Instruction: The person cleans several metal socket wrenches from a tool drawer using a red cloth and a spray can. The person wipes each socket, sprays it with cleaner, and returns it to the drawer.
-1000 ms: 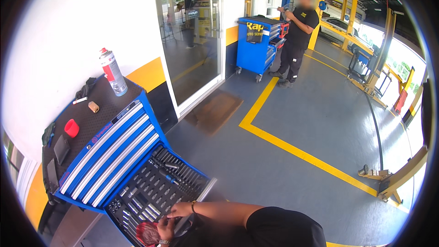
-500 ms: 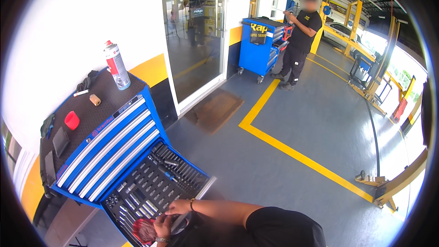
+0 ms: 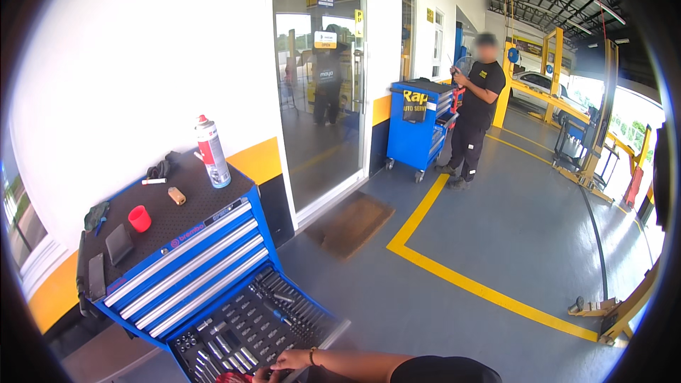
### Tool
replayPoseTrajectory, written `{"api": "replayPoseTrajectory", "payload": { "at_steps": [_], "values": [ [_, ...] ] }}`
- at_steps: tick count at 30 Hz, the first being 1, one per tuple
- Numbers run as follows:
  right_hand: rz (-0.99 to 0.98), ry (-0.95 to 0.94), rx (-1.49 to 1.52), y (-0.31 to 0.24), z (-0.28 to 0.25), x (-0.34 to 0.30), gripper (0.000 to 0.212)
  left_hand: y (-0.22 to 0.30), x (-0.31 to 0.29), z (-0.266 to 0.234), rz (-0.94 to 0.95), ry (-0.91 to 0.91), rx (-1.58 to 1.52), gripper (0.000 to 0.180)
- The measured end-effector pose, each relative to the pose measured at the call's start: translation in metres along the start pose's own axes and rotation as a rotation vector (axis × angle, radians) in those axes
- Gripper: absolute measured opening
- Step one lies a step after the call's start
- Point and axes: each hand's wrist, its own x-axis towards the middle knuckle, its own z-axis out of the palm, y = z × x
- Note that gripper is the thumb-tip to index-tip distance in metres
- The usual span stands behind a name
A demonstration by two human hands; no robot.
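My right hand (image 3: pixel 292 359) is over the near part of the open tool drawer (image 3: pixel 337 333), with a bracelet at its wrist. Its fingers are bent together beside my left hand; what they pinch is too small to make out. The lower edge cuts off most of my left hand (image 3: pixel 262 376), which appears closed on a crumpled red cloth (image 3: pixel 233 377). Beneath my hands, rows of sockets (image 3: pixel 245 323) and several long chrome pieces (image 3: pixel 248 356) lie in black foam. Farther up the drawer lies a blue-handled screwdriver (image 3: pixel 275 313).
On the blue tool cabinet (image 3: pixel 264 230) stand a spray can (image 3: pixel 214 154) and red cup (image 3: pixel 140 218); a phone (image 3: pixel 96 276) lies near its left edge. Beyond are a glass door (image 3: pixel 319 99), brown mat (image 3: pixel 351 225), another person (image 3: pixel 482 92) beside a blue tool cart (image 3: pixel 411 135), and car lifts (image 3: pixel 603 120).
The view has tilted up, so cabinet, door and person sit lower and farther right. My hands, still close together, now lie at the lower edge with the left mostly cut off.
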Motion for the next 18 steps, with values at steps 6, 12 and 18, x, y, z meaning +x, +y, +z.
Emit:
{"api": "replayPoseTrajectory", "payload": {
  "at_steps": [6,12,18],
  "values": [
    [0.026,-0.060,0.032,0.002,0.002,-0.001,0.057,0.037,-0.012,-0.001,-0.039,0.074,-0.048,0.028],
    [0.027,0.025,0.002,-0.007,0.000,-0.002,0.059,0.038,-0.006,-0.004,-0.179,0.045,-0.123,0.036],
    [0.017,0.030,0.008,-0.007,-0.006,-0.007,0.060,0.030,0.000,-0.007,-0.295,-0.034,-0.206,0.040]
  ]
}}
